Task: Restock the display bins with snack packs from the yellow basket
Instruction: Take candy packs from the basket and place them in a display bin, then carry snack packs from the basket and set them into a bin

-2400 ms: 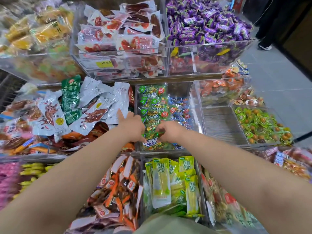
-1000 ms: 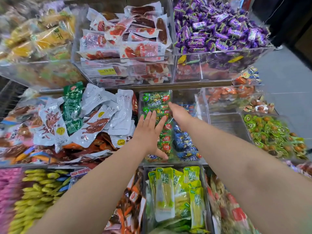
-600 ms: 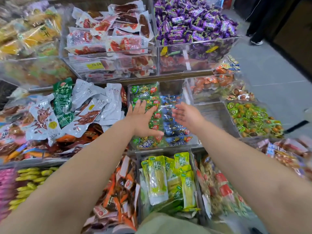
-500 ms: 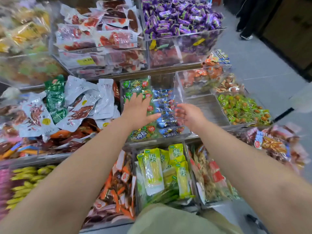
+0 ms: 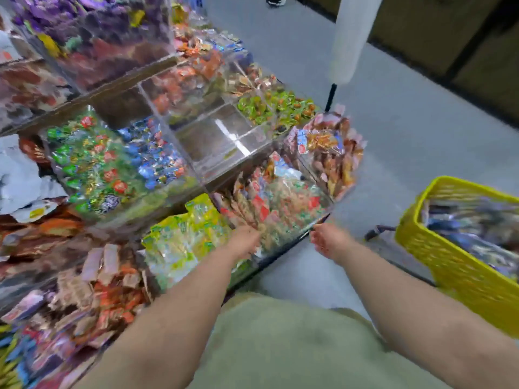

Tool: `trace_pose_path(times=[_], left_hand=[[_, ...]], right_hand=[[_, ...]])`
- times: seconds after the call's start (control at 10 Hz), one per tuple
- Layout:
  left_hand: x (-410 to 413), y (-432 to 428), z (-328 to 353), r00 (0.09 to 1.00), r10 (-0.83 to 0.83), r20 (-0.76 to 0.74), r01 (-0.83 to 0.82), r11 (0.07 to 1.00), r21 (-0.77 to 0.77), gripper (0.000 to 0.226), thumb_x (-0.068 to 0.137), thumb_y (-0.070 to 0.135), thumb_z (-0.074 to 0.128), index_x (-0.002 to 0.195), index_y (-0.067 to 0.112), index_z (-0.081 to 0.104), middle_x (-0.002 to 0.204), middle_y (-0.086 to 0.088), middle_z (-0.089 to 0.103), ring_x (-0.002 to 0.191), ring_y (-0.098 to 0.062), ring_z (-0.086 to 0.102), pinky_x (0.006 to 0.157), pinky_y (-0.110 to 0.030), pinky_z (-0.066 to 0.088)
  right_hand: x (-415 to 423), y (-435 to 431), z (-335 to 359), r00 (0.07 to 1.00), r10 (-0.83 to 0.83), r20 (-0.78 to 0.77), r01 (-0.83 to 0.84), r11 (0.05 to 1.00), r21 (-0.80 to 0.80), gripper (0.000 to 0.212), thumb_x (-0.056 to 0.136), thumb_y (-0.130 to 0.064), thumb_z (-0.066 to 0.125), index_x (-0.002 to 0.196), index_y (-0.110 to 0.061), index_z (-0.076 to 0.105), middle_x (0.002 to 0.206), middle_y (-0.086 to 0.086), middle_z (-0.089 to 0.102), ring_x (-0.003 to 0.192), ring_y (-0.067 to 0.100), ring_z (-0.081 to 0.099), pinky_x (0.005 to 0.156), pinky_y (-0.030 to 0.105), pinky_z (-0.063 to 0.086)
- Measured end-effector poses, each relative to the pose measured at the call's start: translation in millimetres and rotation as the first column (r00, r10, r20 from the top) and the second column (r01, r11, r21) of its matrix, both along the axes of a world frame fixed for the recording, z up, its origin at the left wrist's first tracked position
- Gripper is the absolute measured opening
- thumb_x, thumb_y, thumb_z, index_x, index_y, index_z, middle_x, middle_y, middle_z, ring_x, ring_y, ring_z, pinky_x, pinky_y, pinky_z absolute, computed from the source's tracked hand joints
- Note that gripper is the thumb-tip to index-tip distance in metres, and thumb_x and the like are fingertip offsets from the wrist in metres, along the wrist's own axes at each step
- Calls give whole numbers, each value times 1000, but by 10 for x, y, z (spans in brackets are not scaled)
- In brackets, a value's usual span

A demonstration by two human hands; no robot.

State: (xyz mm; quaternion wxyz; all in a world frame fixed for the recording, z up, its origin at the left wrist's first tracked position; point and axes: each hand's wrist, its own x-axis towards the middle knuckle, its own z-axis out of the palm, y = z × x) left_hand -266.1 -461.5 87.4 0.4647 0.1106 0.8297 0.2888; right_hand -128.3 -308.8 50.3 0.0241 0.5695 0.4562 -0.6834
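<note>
Head view, blurred throughout, so I'm only calling what I can make out. Both bare forearms reach forward from the bottom of the picture toward the front right corner of the counter. My operator's left hand [image 5: 243, 243] is back-up over the front edge of the counter, just where the bin of yellow-green packs [image 5: 182, 234] meets the bin of red and orange packs [image 5: 276, 204]. Its fingers smear into the wrappers, and I cannot tell whether they are spread or gripping anything. The right hand [image 5: 328, 240] is off the counter's front right corner, over the grey floor [image 5: 407, 130], palm turned toward the camera, fingers loosely bent and apart, holding nothing. The two hands are near each other but not touching.

The yellow basket [image 5: 449, 266] is at the right edge of the picture, off the counter and well to the right of the right hand. It has lattice walls and is tilted in this view. It holds dark blue and silvery snack packs [image 5: 477, 220], too blurred to read.

On the counter the display bins [image 5: 178, 147] have clear walls. One bin holds green and blue candies [image 5: 112, 164]. Just beside it, toward the right edge, is an empty clear bin [image 5: 222, 144].

Olive clothing [image 5: 280, 346] fills the bottom between the forearms.
</note>
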Motion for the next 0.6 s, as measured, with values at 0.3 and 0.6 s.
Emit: trace_pose_path(times=[0.3,0.6], left_hand=[[1315,291,-654,959,-223,176,270,909,-318,25,98,14,46,74,20,49,68,2,54,53,-10,51,44,-14,42],[1928,1273,-642,807,-579,115,584,756,-297,26,96,12,49,71,12,57,97,-16,60,87,-20,52,79,-31,45]], right_hand=[[2903,17,-308,865,55,498,26,988,-154,17,96,-12,43,79,-12,44,72,7,50,56,18,48,55,23,28],[3771,165,-249,859,-169,484,249,963,-105,22,95,-13,44,75,-20,49,97,8,55,85,23,52,76,32,44]])
